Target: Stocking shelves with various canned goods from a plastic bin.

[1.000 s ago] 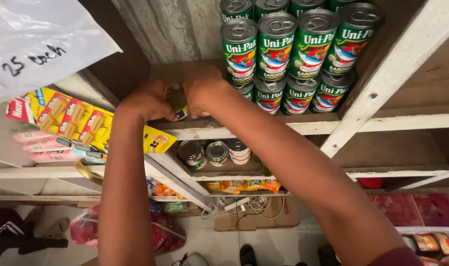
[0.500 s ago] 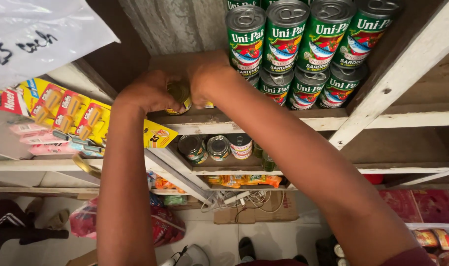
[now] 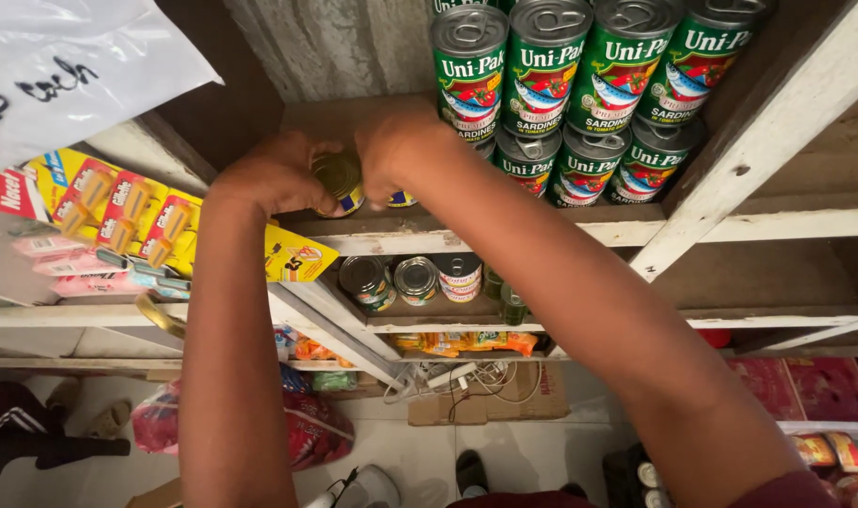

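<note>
Both my hands reach up to a wooden shelf (image 3: 542, 229). My left hand (image 3: 274, 174) is wrapped around a small gold-topped can (image 3: 340, 177) with a blue and yellow label. My right hand (image 3: 405, 150) grips a second small can (image 3: 401, 198), of which only a blue and yellow edge shows under the fingers. The two cans are side by side near the shelf's front edge. To the right stand stacked green tins (image 3: 565, 89) with fish pictures on them.
A lower shelf holds three small cans (image 3: 415, 279) lying with tops outward. Hanging yellow and red sachet strips (image 3: 119, 221) are at the left, a white handwritten paper sign (image 3: 62, 66) above them. Cables, cardboard and a red bag (image 3: 307, 428) lie on the floor below.
The view has shifted slightly. My hands stay on the shelf with the cans, and the left hand's can shows more of its gold top now.
</note>
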